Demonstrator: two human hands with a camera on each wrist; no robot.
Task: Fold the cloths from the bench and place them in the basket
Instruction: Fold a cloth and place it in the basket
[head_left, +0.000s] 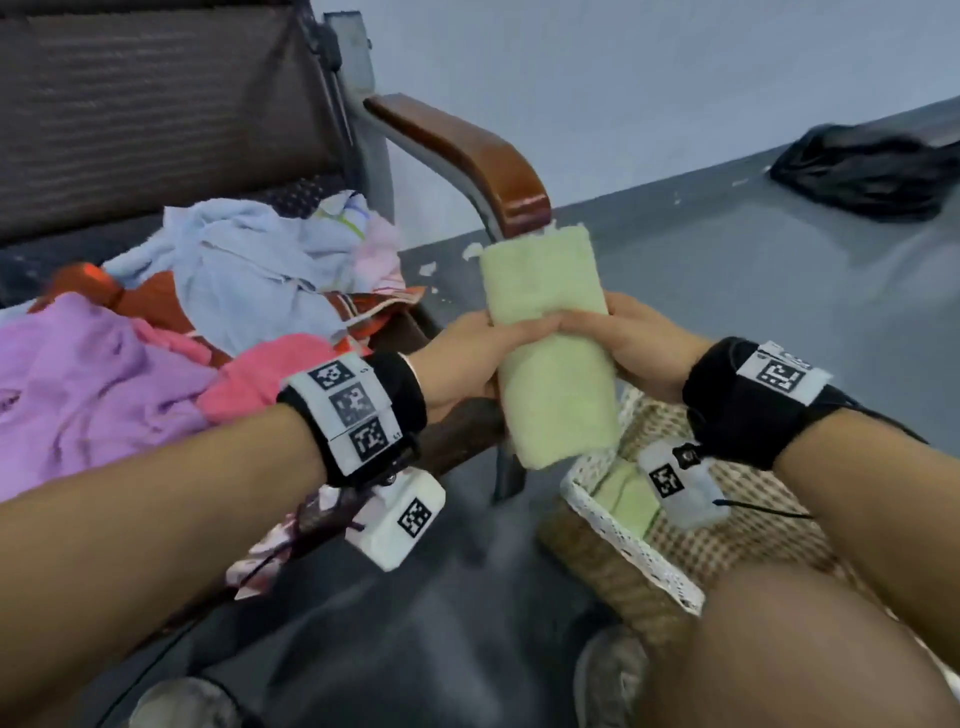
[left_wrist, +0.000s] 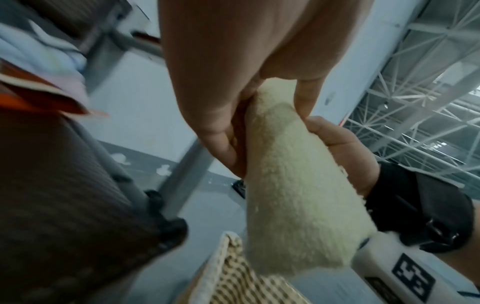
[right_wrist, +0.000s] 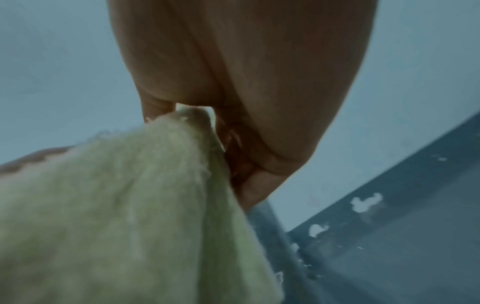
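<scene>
A pale green cloth (head_left: 550, 353), folded into a long narrow strip, hangs in the air between the bench and the basket. My left hand (head_left: 483, 353) grips its middle from the left. My right hand (head_left: 618, 338) grips the same spot from the right, fingertips meeting across the front. In the left wrist view the green cloth (left_wrist: 293, 195) runs down between thumb and fingers. In the right wrist view the green cloth (right_wrist: 116, 216) fills the lower left. The wicker basket (head_left: 628, 561) sits on the floor below, with another folded green cloth (head_left: 623, 499) inside.
A heap of unfolded cloths, purple (head_left: 83, 384), pink (head_left: 249, 379) and light blue (head_left: 249, 260), lies on the bench seat at left. The bench's wooden armrest (head_left: 478, 156) rises behind the held cloth. A black bag (head_left: 867, 166) lies on the grey floor at right.
</scene>
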